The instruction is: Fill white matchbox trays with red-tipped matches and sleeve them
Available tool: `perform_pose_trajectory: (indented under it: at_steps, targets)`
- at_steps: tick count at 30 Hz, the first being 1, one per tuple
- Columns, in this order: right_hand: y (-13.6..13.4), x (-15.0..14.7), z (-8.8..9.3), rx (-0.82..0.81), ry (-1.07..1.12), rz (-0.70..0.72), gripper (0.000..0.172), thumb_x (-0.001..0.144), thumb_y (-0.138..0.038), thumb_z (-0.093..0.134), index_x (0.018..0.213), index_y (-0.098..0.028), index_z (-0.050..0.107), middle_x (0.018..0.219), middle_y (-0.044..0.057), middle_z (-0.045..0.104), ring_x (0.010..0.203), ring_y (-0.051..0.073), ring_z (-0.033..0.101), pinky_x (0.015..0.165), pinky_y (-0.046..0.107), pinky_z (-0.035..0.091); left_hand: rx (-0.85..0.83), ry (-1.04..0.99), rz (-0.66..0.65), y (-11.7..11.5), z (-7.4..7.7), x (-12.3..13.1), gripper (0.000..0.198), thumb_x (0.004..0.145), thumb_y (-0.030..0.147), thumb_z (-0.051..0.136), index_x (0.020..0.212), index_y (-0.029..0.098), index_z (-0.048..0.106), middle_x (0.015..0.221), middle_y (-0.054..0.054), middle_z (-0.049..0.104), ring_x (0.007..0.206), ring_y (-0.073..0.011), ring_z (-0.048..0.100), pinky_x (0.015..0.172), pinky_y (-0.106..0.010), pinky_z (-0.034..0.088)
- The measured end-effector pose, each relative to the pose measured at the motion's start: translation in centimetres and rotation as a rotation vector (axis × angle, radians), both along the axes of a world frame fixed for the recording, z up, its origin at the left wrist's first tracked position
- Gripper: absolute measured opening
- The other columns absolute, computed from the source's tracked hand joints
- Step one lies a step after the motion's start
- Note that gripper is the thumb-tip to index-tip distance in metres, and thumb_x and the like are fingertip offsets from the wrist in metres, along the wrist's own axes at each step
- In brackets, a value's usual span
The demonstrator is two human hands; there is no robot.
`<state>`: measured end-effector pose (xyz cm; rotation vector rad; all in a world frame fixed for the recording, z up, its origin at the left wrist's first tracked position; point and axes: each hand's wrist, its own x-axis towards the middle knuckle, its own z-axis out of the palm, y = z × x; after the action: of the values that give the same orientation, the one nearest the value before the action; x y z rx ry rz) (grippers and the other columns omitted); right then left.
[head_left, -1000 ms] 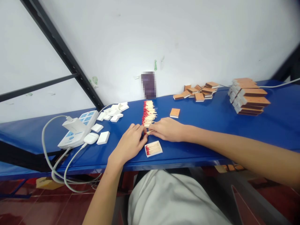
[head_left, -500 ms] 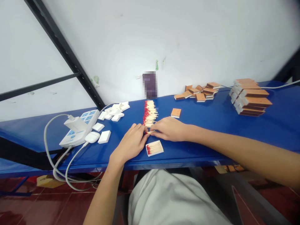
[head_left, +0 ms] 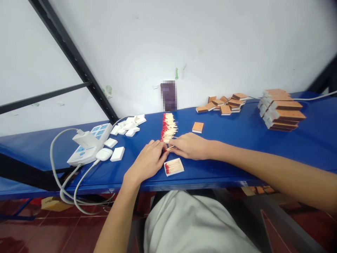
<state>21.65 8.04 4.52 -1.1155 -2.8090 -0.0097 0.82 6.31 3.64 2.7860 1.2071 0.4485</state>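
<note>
Between the fingertips of my left hand [head_left: 149, 157] and my right hand [head_left: 190, 145] are a few red-headed matches [head_left: 170, 148]. Both hands are closed in a pinch, the left at the head end and the right at the stick end. Just beyond my fingers lies a long pile of matches [head_left: 169, 127], heads to the left. A white matchbox tray [head_left: 182, 170] sits near the table edge, below my hands, with a layer of matches inside. Past my right hand rests a single brown matchbox sleeve [head_left: 197, 127].
At left are loose white trays [head_left: 117, 154], a power strip [head_left: 91, 146], a white earphone case [head_left: 103, 154] and cables. Brown matchbox sleeves [head_left: 225, 110] lie at the back right, beside stacked matchboxes [head_left: 286, 114]. A pixelated dark object [head_left: 169, 95] leans on the wall.
The matches between my fingertips have shifted slightly and tilted a little more. Both hands stay almost in place; the pile and the filled tray look the same.
</note>
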Motion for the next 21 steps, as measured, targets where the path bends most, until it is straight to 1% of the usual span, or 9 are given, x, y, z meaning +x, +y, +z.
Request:
perform_pose_trajectory:
  at_steps: [4, 8, 15, 18, 21]
  targets:
    - [-0.21, -0.13, 0.22, -0.011, -0.008, -0.001, 0.028, 0.102, -0.036, 0.038, 0.099, -0.017, 0.059, 0.082, 0.008, 0.070, 0.068, 0.020, 0.063, 0.057, 0.029, 0.027, -0.020, 0.010, -0.009, 0.03, 0.04, -0.02, 0.026, 0.104, 0.032, 0.035, 0.091, 0.020, 0.054, 0.093, -0.006, 0.059, 0.086, -0.0226, 0.052, 0.081, -0.038, 0.044]
    - [-0.26, -0.05, 0.24, -0.013, 0.020, 0.005, 0.030, 0.103, -0.038, 0.036, 0.100, -0.017, 0.057, 0.084, 0.008, 0.070, 0.068, 0.019, 0.063, 0.057, 0.028, 0.027, -0.035, -0.012, -0.024, 0.04, -0.08, -0.13, 0.026, 0.105, 0.031, 0.033, 0.096, 0.020, 0.054, 0.095, -0.007, 0.059, 0.088, -0.0227, 0.054, 0.082, -0.038, 0.046]
    - [-0.10, 0.22, 0.18, -0.021, 0.036, 0.005, 0.030, 0.102, -0.039, 0.036, 0.101, -0.017, 0.058, 0.087, 0.009, 0.071, 0.069, 0.019, 0.062, 0.058, 0.028, 0.029, -0.020, -0.046, 0.017, -0.01, -0.19, -0.09, 0.019, 0.103, 0.030, 0.038, 0.092, 0.021, 0.051, 0.093, -0.004, 0.059, 0.087, -0.0213, 0.058, 0.077, -0.034, 0.046]
    - [-0.10, 0.26, 0.31, -0.008, 0.055, 0.004, 0.028, 0.102, -0.035, 0.037, 0.104, -0.017, 0.058, 0.089, 0.009, 0.071, 0.069, 0.019, 0.062, 0.058, 0.028, 0.028, -0.015, -0.059, 0.038, -0.02, -0.13, -0.08, 0.017, 0.103, 0.028, 0.039, 0.096, 0.021, 0.052, 0.094, -0.004, 0.058, 0.085, -0.0210, 0.058, 0.077, -0.034, 0.046]
    - [-0.04, 0.33, 0.35, 0.006, 0.058, -0.002, 0.027, 0.102, -0.035, 0.037, 0.102, -0.017, 0.058, 0.089, 0.009, 0.071, 0.069, 0.019, 0.062, 0.059, 0.028, 0.027, -0.016, -0.051, 0.055, 0.00, -0.07, -0.09, 0.019, 0.103, 0.028, 0.037, 0.099, 0.021, 0.054, 0.096, -0.005, 0.059, 0.085, -0.0210, 0.058, 0.078, -0.034, 0.046]
